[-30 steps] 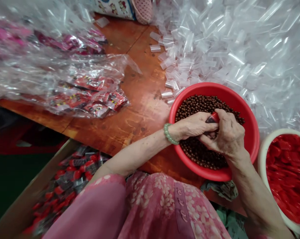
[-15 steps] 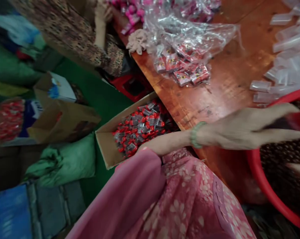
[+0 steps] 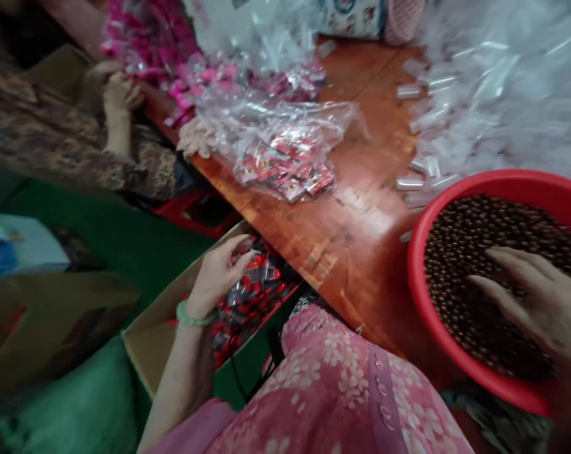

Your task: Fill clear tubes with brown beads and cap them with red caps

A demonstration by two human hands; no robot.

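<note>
My left hand (image 3: pixel 221 274), with a pale green bangle at its wrist, is over a cardboard box (image 3: pixel 146 350) of small red-capped clear packets (image 3: pixel 261 284). Its fingers are apart and curved, and nothing shows between them. On the right, my right hand (image 3: pixel 534 296) hovers at or just over the dark brown beads (image 3: pixel 474 252) in a large red basin (image 3: pixel 420 277). Its thumb and fingers are spread and hold nothing visible.
A clear bag of red packets (image 3: pixel 289 167) lies on the reddish table (image 3: pixel 361 265). Clear plastic tubes (image 3: pixel 493 107) are heaped behind the basin. Pink items (image 3: pixel 204 79) and another person's hands (image 3: pixel 117 94) are at upper left. A green sack (image 3: pixel 84 403) is at lower left.
My left hand has moved from beside the basin to the packet box, and its fingers are apart there. The view has shifted right, showing more of my right hand and the basin.
</note>
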